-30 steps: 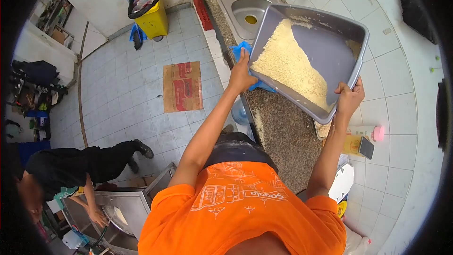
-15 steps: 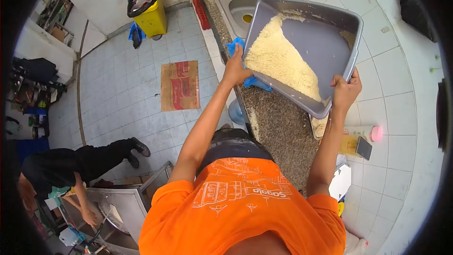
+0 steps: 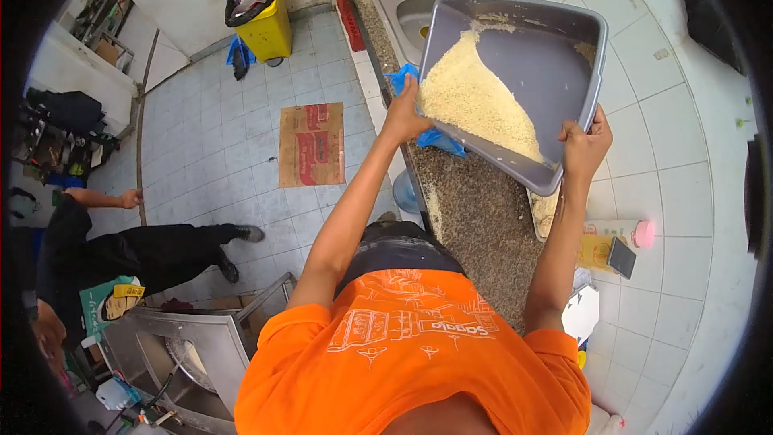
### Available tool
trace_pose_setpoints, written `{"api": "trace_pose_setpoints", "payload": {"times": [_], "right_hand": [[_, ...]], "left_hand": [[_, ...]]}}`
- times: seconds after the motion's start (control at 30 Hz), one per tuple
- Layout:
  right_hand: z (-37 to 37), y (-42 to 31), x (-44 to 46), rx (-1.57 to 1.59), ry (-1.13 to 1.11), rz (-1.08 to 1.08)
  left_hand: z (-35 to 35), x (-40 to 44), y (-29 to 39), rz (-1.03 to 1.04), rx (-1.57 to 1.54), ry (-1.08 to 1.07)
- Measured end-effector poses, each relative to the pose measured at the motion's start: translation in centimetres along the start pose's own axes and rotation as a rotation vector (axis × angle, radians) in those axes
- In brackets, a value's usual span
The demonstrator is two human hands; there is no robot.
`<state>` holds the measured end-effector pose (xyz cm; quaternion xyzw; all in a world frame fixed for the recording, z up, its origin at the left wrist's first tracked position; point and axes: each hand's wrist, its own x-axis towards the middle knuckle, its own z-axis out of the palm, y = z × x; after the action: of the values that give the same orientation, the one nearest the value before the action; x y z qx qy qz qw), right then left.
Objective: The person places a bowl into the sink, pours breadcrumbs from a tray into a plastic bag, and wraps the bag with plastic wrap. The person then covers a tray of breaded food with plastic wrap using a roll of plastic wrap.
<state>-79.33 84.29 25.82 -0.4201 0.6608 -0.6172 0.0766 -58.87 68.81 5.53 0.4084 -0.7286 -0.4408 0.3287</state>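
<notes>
A grey rectangular tub (image 3: 555, 72) hangs tilted above the granite counter (image 3: 491, 225). Pale yellow crumbly material (image 3: 479, 101) lies heaped along its lower left side, and some residue clings to the far wall. My left hand (image 3: 405, 117) grips the tub's left side, its fingers partly hidden behind the rim. Blue plastic (image 3: 441, 142) shows beside that hand and under the tub. At the lower right corner my right hand (image 3: 585, 145) is closed on the rim, thumb on the inside.
A steel sink (image 3: 412, 20) lies beyond the tub. Bottles (image 3: 604, 243) and a tray (image 3: 543, 213) stand at the right by the tiled wall. On the floor are flattened cardboard (image 3: 312, 145) and a yellow bin (image 3: 266, 32). Another person (image 3: 137, 262) stands at the left beside a metal cabinet (image 3: 217, 346).
The tub and both my hands have shifted slightly left. The other person has turned, with one arm now stretched out over the floor and away from the metal cabinet.
</notes>
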Motion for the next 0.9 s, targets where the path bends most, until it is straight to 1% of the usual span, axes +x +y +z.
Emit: {"api": "trace_pose_setpoints", "payload": {"times": [0.07, 0.17, 0.3, 0.4, 0.47, 0.6, 0.7, 0.77, 0.9], "right_hand": [[0.0, -0.4, -0.1, 0.000, -0.045, -0.050], [0.2, -0.1, 0.3, 0.008, -0.032, -0.021], [-0.1, 0.1, 0.3, 0.025, -0.041, -0.040], [-0.4, 0.2, 0.3, -0.018, -0.034, -0.035], [-0.4, 0.0, 0.4, 0.008, -0.064, -0.052], [-0.1, -0.7, 0.2, -0.040, -0.030, -0.028], [0.2, -0.7, 0.5, 0.042, -0.087, -0.057], [-0.3, -0.9, 0.8, -0.002, -0.123, -0.050], [-0.1, -0.8, 0.6, 0.009, -0.101, -0.068]], "left_hand": [[-0.2, -0.2, 0.1, 0.002, 0.003, 0.006], [-0.2, 0.0, -0.3, 0.026, 0.073, 0.017], [-0.1, 0.0, -0.8, 0.048, 0.092, 0.041], [0.1, 0.0, -0.6, 0.050, 0.010, 0.041], [-0.6, 0.0, -0.2, -0.025, 0.054, -0.016], [-0.2, -0.1, -0.3, -0.004, 0.036, 0.003], [-0.6, 0.1, -0.4, -0.017, 0.021, 0.031], [-1.0, 0.0, 0.0, -0.071, -0.045, -0.031], [-1.2, 0.2, 0.0, -0.110, -0.069, -0.030]]}}
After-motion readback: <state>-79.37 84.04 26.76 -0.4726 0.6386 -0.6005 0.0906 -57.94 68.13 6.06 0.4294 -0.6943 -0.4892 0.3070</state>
